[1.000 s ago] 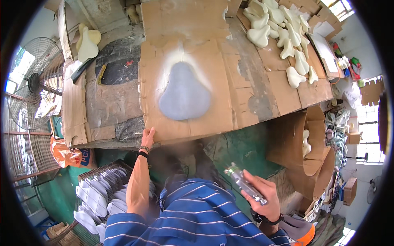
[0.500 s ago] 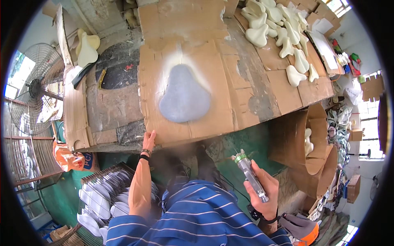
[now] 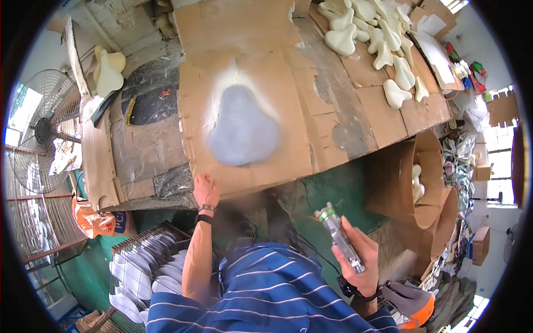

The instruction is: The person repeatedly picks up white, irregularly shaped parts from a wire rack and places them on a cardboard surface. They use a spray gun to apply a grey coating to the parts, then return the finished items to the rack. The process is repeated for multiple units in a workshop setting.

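While the right hand (image 3: pixel 363 260) grips a spray gun (image 3: pixel 340 237), the partly curled left hand (image 3: pixel 206 191), its hold unclear, meets the cardboard (image 3: pixel 297 147) bearing a grey saddle-shaped pad (image 3: pixel 244 130).

I stand in a workshop: my bench (image 3: pixel 147 158) is layered with worn, stained cardboard (image 3: pixel 236 30), whitened around one grey saddle-shaped piece (image 3: pixel 244 133). Pale foam-like pieces (image 3: pixel 340 40) lie heaped at the bench's far right, and flat grey ones (image 3: pixel 136 277) crowd a wire rack (image 3: pixel 140 236) to my left. A big caged fan (image 3: pixel 44 130), open cartons (image 3: pixel 391 175) and the metal tool (image 3: pixel 342 241) in my right hand (image 3: pixel 362 261) show it too.
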Available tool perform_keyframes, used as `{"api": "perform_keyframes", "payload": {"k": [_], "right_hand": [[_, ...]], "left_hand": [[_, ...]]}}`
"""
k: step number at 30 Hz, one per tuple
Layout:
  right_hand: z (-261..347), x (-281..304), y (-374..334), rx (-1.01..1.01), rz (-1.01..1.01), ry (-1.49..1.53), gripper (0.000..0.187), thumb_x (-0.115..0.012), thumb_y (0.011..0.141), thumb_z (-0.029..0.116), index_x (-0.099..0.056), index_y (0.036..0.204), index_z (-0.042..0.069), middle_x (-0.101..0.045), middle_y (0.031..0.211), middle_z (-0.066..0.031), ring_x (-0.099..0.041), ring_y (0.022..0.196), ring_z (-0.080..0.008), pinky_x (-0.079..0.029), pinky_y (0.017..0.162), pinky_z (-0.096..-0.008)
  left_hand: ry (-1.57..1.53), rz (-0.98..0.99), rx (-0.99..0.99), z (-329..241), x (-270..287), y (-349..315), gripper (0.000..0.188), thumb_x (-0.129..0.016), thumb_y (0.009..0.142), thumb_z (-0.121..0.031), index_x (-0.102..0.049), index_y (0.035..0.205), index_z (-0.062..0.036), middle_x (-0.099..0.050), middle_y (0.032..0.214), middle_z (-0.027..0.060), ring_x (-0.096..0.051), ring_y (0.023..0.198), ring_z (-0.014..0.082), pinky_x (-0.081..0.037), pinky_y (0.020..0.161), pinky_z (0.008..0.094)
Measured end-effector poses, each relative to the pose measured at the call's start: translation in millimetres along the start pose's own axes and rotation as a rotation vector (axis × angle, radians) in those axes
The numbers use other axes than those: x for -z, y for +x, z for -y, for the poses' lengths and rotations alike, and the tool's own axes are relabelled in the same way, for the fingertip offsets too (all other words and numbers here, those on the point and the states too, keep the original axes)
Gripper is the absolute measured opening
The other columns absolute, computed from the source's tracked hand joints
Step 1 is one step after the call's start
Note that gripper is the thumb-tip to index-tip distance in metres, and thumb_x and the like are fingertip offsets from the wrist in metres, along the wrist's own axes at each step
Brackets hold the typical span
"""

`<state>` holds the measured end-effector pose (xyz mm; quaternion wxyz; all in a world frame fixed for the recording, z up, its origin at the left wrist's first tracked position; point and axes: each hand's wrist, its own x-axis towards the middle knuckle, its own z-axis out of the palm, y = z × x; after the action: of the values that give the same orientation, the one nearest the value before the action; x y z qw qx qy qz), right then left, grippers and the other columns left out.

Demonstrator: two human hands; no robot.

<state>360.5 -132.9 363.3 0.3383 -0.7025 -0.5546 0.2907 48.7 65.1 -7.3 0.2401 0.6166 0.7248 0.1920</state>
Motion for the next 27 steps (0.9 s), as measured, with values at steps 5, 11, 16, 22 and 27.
{"api": "perform_keyframes", "payload": {"k": [5, 11, 16, 22, 27], "right_hand": [[-2.8, 5.5, -0.8, 0.042, 0.090, -0.001, 0.057, -0.074, 0.083, -0.003, -0.060, 0.138, -0.003, -0.070, 0.094, -0.0165, -0.068, 0.077, -0.0248, -0.052, 0.071, -0.0310], [-17.5, 2.6, -5.7, -0.003, 0.024, 0.050, 0.060, -0.076, 0.081, -0.002, -0.061, 0.139, -0.001, -0.070, 0.095, -0.0179, -0.067, 0.075, -0.0275, -0.052, 0.070, -0.0314], [-24.1, -2.0, -4.8, -0.005, 0.042, 0.062, 0.061, -0.076, 0.081, -0.003, -0.060, 0.139, -0.001, -0.069, 0.095, -0.0180, -0.066, 0.072, -0.0275, -0.051, 0.069, -0.0310], [-16.0, -3.2, 3.1, 0.032, -0.005, 0.061, 0.059, -0.076, 0.080, -0.003, -0.061, 0.137, -0.003, -0.069, 0.092, -0.0178, -0.066, 0.073, -0.0270, -0.051, 0.069, -0.0317], [-3.3, 4.8, 7.4, 0.071, -0.061, 0.032, 0.058, -0.075, 0.078, -0.004, -0.061, 0.134, -0.006, -0.068, 0.090, -0.0172, -0.067, 0.073, -0.0249, -0.051, 0.068, -0.0310]], "left_hand": [[-0.075, -0.193, -0.025, -56.1, -10.9, 39.4, 0.041, -0.078, 0.081, -0.023, -0.065, 0.118, -0.0131, -0.061, 0.094, 0.0098, -0.060, 0.095, 0.0304, -0.049, 0.083, 0.0447], [0.207, -0.151, -0.113, -51.2, -21.9, 55.3, 0.036, -0.082, 0.077, -0.027, -0.072, 0.111, -0.0227, -0.064, 0.104, 0.0065, -0.062, 0.104, 0.0301, -0.049, 0.085, 0.0475], [-0.040, -0.150, -0.034, -87.7, -0.7, 53.0, 0.037, -0.080, 0.078, -0.019, -0.070, 0.113, -0.0198, -0.063, 0.104, 0.0066, -0.063, 0.100, 0.0291, -0.052, 0.081, 0.0451], [-1.457, -0.080, 0.659, -50.2, -41.7, 66.5, 0.041, -0.070, 0.093, -0.018, -0.057, 0.130, -0.0085, -0.062, 0.117, 0.0120, -0.064, 0.103, 0.0303, -0.055, 0.084, 0.0486], [-1.627, 0.061, 0.736, -44.7, -49.8, 68.7, 0.030, -0.067, 0.098, -0.016, -0.058, 0.124, -0.0056, -0.065, 0.108, 0.0099, -0.065, 0.095, 0.0244, -0.056, 0.079, 0.0443]]}}
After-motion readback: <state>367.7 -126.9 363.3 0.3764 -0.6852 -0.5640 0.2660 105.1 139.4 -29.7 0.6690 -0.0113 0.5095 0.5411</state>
